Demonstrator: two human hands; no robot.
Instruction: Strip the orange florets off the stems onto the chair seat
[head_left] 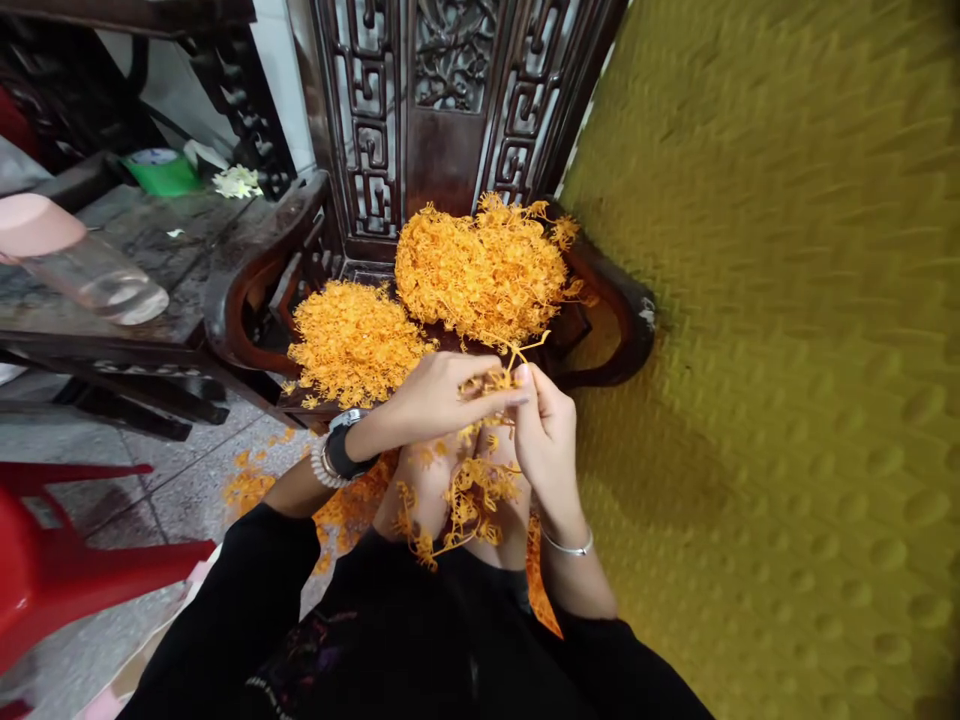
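My left hand [439, 395] and my right hand [546, 440] meet over my knees, both pinching a strand of orange fungus [501, 382]. A loose clump of the same orange fungus [465, 500] hangs below the hands onto my lap. Two piles lie on the dark carved wooden chair [442, 120] ahead: a flatter pile [352, 340] on the left and a taller tangled pile [480, 265] on the right. The left wrist wears a watch and a bead bracelet, the right wrist a thin bangle.
A mustard-yellow textured surface [787, 350] fills the right side. A dark wooden table [112, 260] at left carries a clear bottle [90, 275] and a green tub [161, 170]. A red plastic stool [52, 560] stands lower left. Orange scraps [251, 485] litter the tiled floor.
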